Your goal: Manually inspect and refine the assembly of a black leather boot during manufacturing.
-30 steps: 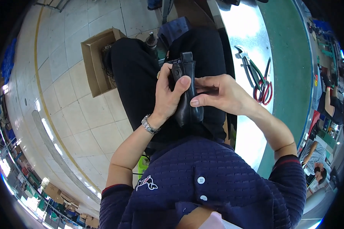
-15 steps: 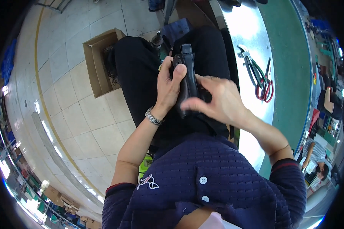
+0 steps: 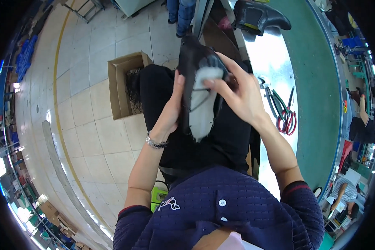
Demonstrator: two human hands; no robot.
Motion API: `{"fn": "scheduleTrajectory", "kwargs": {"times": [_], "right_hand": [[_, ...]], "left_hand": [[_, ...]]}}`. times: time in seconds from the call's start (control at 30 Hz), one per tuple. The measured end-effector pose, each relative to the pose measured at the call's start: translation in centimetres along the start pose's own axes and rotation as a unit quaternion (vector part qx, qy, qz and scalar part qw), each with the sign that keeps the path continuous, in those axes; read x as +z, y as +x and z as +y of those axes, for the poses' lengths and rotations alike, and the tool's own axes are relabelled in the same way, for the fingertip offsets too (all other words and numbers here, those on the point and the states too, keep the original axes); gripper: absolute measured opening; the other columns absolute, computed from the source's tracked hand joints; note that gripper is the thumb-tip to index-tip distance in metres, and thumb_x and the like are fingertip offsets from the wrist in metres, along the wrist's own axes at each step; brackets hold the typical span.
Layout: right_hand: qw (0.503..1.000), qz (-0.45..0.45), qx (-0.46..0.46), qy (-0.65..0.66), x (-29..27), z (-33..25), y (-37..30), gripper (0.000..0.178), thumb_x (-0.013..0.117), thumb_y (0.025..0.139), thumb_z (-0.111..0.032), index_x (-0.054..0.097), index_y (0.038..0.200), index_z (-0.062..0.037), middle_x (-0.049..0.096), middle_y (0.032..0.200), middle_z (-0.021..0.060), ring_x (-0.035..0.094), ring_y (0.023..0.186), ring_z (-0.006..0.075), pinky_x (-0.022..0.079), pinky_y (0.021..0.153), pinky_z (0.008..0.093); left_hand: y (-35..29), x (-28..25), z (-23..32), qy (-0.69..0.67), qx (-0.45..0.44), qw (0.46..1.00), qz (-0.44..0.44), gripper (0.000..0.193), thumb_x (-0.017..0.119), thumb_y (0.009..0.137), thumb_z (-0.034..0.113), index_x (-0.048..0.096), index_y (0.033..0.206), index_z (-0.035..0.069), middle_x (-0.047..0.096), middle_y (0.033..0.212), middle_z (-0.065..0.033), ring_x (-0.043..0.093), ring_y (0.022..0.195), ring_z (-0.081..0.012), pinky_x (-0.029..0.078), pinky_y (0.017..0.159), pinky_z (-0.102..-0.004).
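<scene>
A long green conveyor belt [image 3: 321,96] with a shiny metal edge curves down the right of the frame, and pale floor tiles [image 3: 91,137] fill the left. An open brown cardboard box [image 3: 120,89] stands on the tiles at upper centre-left, just beside the person's black-trousered knee. Above the lap, at upper centre, sits the black shoe upper with a pale grey inner lining [image 3: 202,98], turned sole-side toward the camera. The left hand [image 3: 171,110] is wrapped around its left edge, fingers hidden behind it. The right hand [image 3: 237,93] is closed on its top right, fingertips pressing the lining near the toe. To do this well, I judge the left hand should brace firmly while the right smooths the lining evenly. Red-handled scissors [image 3: 288,121] and green-handled pliers [image 3: 275,98] lie on the metal edge at right.
</scene>
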State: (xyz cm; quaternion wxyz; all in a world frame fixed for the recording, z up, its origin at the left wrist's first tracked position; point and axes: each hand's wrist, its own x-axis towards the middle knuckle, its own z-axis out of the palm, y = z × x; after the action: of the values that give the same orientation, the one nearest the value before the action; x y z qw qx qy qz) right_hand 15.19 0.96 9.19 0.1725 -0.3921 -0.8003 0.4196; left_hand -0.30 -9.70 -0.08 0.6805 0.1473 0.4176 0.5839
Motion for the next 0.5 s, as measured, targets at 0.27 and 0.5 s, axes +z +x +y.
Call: {"fn": "scheduleTrajectory", "kwargs": {"times": [0.27,0.5], "right_hand": [[0.998,-0.031,-0.010,-0.058,2.2,2.5,5.9,0.071,0.061,0.084,-0.057,0.062,0.118,0.0058,0.068,0.077,0.0184,0.069,0.071,0.0289,0.052,0.068,0.0340],[0.991,-0.059,-0.001,-0.120,3.2,2.7,6.6,0.066,0.049,0.090,-0.059,0.059,0.124,-0.0038,0.068,0.085,0.0230,0.067,0.082,0.0385,0.053,0.076,0.0449]], "left_hand": [[-0.8,1.5,1.4,-0.014,-0.005,0.994,0.105,0.064,0.037,0.099,0.055,0.044,0.139,0.007,0.055,0.134,-0.0088,0.056,0.117,-0.0193,0.045,0.100,-0.0349],[0.8,-3.3,-1.0,-0.042,-0.038,0.987,0.147,0.060,0.042,0.098,0.052,0.046,0.138,0.007,0.057,0.130,-0.0086,0.058,0.114,-0.0214,0.048,0.098,-0.0367]]}}
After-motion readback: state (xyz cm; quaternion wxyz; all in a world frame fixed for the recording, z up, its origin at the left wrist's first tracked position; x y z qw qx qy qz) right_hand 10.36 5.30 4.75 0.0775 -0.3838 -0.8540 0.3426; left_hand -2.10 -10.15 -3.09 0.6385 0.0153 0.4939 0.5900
